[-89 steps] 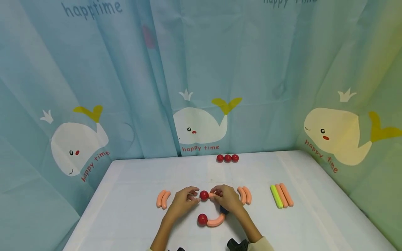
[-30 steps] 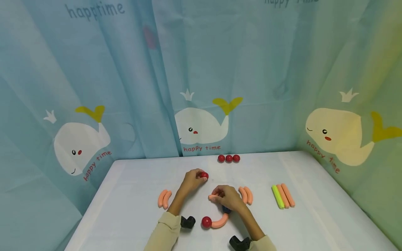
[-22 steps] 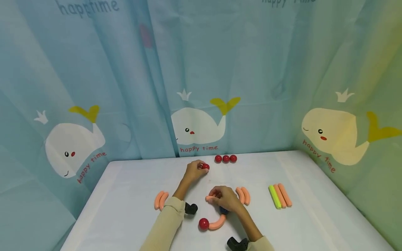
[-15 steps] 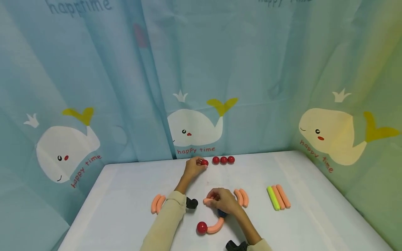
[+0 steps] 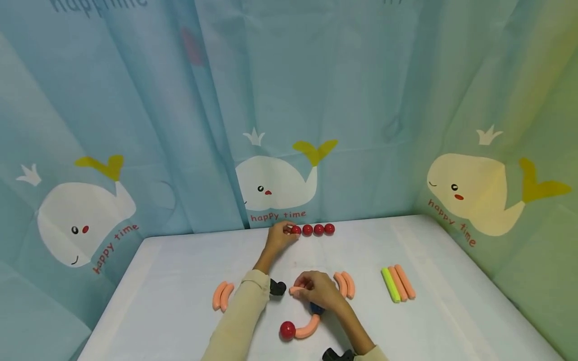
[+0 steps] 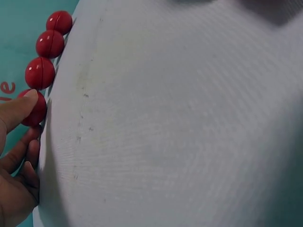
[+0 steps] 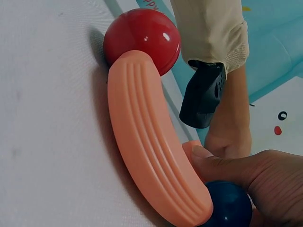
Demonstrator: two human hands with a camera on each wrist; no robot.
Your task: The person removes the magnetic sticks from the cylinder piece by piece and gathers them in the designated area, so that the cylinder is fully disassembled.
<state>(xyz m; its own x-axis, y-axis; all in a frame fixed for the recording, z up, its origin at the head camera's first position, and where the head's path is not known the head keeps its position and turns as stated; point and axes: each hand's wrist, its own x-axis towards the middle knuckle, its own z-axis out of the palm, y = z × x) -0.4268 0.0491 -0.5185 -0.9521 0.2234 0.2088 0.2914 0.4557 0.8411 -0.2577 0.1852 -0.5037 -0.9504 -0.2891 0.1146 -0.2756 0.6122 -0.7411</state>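
Observation:
At the table's back edge my left hand (image 5: 279, 238) holds a red ball (image 6: 38, 112) between thumb and fingers, at the left end of a row of red balls (image 5: 318, 229). The held ball touches or nearly touches its neighbour. Nearer the front, my right hand (image 5: 321, 292) pinches a curved orange stick (image 5: 294, 291). That stick's far end is hidden by the hand, near a dark blue ball (image 7: 230, 204). From the blue ball a second curved orange stick (image 7: 151, 142) runs to another red ball (image 7: 141, 40), all lying on the table.
Two curved orange sticks (image 5: 220, 296) lie left of my left sleeve, and two more (image 5: 344, 285) just right of my right hand. Farther right lie a green straight stick (image 5: 391, 285) and two orange straight sticks (image 5: 405, 282). A whale-print curtain (image 5: 280, 100) stands behind the white table (image 5: 171, 301).
My left hand has taken the red ball from beside the pinched stick's free end and carried it back to the row of red balls. My right hand keeps its grip, nearly still.

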